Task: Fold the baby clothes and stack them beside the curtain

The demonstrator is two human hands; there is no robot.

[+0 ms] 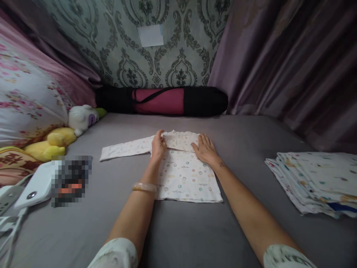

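Note:
A small white long-sleeved shirt (pixel 185 175) with a fine coloured print lies spread on the grey sheet. One sleeve (pixel 125 149) stretches out to the left; the other lies folded across the upper part of the shirt. My right hand (pixel 205 149) rests flat at the shirt's upper right edge, fingers spread. At the upper left, by the base of the outstretched sleeve, my left hand (pixel 159 145) touches the cloth with its fingers bent together. What is between those fingers, most likely a bit of the fabric, is hidden by the hand.
Folded printed cloths (pixel 315 182) are stacked at the right. Along the wall lies a black and pink long bag (pixel 161 100). On the left are plush toys (pixel 82 118), a white power bank (pixel 37 184) with cables, and a blurred-out item (pixel 71 180).

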